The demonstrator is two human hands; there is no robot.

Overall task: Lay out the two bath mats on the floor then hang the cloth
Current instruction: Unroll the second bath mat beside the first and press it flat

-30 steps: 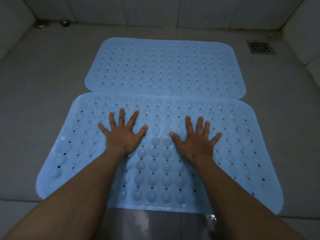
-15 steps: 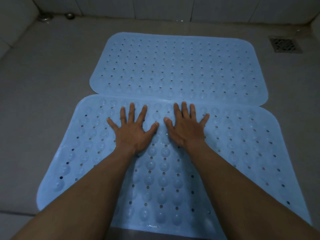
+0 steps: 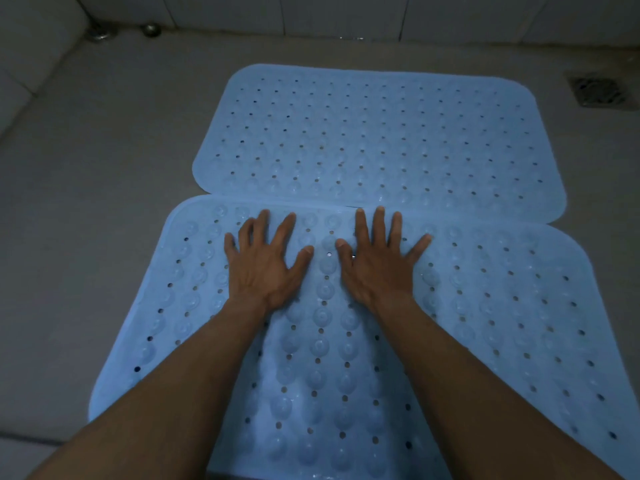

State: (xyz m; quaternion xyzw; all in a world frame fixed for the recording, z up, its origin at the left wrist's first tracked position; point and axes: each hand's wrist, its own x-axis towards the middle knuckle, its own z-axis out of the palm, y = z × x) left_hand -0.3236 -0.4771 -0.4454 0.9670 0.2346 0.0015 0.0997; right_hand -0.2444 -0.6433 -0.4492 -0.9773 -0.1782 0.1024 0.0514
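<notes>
Two light blue perforated bath mats lie flat on the grey floor, one behind the other. The far mat (image 3: 377, 133) meets the near mat (image 3: 502, 306) along its front edge. My left hand (image 3: 265, 261) presses flat on the near mat close to its far edge, fingers spread. My right hand (image 3: 375, 258) presses beside it, fingers straight, fingertips reaching the seam between the mats. The near mat shows round suction cups. No cloth is in view.
A floor drain grate (image 3: 599, 91) sits at the far right. Two metal fittings (image 3: 150, 29) stand at the far left corner by the tiled wall (image 3: 346, 12). A raised tiled ledge (image 3: 31, 46) runs along the left side.
Both hands have slid forward across the near mat toward its far edge and come closer together. The view has shifted forward and left with them.
</notes>
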